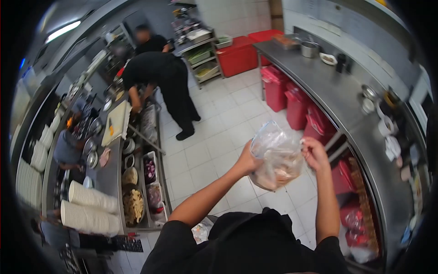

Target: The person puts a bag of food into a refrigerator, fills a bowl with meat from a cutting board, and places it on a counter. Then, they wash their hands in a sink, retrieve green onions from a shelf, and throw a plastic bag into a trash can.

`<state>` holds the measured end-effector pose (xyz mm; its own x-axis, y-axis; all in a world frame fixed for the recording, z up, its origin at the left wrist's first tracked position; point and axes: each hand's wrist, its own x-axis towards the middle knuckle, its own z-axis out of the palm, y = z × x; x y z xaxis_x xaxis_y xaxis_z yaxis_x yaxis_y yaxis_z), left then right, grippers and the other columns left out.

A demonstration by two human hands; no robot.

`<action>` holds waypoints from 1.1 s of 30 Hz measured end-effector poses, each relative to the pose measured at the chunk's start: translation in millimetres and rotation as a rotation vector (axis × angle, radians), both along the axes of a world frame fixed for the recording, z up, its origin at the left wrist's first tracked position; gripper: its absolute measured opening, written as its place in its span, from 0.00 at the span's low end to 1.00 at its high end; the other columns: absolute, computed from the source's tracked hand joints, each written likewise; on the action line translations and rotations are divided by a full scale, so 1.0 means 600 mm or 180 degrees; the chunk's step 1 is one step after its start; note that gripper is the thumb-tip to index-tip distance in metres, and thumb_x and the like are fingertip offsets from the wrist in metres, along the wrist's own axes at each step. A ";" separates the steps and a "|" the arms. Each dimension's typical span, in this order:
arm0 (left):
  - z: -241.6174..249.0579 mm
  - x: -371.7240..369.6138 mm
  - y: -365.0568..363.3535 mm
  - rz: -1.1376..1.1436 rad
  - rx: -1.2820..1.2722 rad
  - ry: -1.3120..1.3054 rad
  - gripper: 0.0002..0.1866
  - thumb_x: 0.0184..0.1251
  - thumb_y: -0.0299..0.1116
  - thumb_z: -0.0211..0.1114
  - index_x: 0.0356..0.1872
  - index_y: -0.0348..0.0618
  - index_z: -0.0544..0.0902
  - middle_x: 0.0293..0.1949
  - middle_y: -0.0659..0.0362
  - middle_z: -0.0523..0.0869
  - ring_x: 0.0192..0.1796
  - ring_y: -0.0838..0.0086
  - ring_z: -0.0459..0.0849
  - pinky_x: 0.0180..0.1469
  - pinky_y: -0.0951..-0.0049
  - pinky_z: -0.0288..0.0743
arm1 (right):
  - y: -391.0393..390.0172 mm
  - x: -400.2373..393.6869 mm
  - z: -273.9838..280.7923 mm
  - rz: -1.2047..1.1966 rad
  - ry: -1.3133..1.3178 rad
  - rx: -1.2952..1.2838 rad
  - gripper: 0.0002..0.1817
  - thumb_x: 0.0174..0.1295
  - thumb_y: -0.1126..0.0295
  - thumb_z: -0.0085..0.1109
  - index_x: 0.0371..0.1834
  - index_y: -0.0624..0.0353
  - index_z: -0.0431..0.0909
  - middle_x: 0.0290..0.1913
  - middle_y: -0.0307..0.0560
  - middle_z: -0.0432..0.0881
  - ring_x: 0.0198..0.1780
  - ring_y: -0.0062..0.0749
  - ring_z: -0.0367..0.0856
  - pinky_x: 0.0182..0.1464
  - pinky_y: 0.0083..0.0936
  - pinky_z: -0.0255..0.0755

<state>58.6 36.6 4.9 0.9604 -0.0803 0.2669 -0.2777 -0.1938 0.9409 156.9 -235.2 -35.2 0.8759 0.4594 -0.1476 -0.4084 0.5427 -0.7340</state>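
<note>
A clear plastic bag point(278, 160) with pale orange-brown food in its lower part hangs in front of me, above the tiled floor. My left hand point(248, 160) grips the bag's left side, its fingers partly hidden behind the plastic. On the other side, my right hand point(315, 154) pinches the bag's upper right edge between thumb and fingers. What exactly the food is, I cannot make out through the wrinkled plastic.
A steel counter point(337, 84) runs along the right, with red bins point(299, 107) beneath. To the left stand a prep counter with stacked white bowls point(86, 212) and a cutting board point(116, 121). A co-worker in black point(159, 77) bends over it; another person stands behind.
</note>
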 end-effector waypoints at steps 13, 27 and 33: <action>0.049 0.278 0.281 0.1862 -0.1184 -0.0107 0.13 0.64 0.37 0.65 0.40 0.36 0.84 0.33 0.59 0.86 0.37 0.80 0.80 0.42 0.72 0.77 | 0.437 0.423 0.163 0.0885 0.0357 0.0354 0.09 0.62 0.78 0.55 0.44 0.68 0.73 0.32 0.42 0.78 0.30 0.24 0.76 0.36 0.22 0.76; -0.094 0.737 0.282 0.2238 -0.1328 0.0811 0.09 0.64 0.30 0.65 0.35 0.31 0.84 0.29 0.56 0.85 0.30 0.76 0.81 0.29 0.71 0.76 | 0.515 0.557 0.026 -0.0680 -0.2519 -0.2627 0.15 0.52 0.79 0.66 0.44 0.68 0.80 0.32 0.40 0.75 0.26 0.18 0.67 0.29 0.18 0.65; -0.070 0.895 0.260 0.2387 -0.2624 0.1133 0.06 0.60 0.25 0.65 0.28 0.31 0.81 0.23 0.56 0.82 0.23 0.75 0.80 0.20 0.72 0.73 | 0.570 0.744 -0.002 -0.0908 -0.3014 -0.2304 0.09 0.51 0.81 0.62 0.35 0.72 0.76 0.28 0.44 0.72 0.25 0.26 0.67 0.28 0.23 0.64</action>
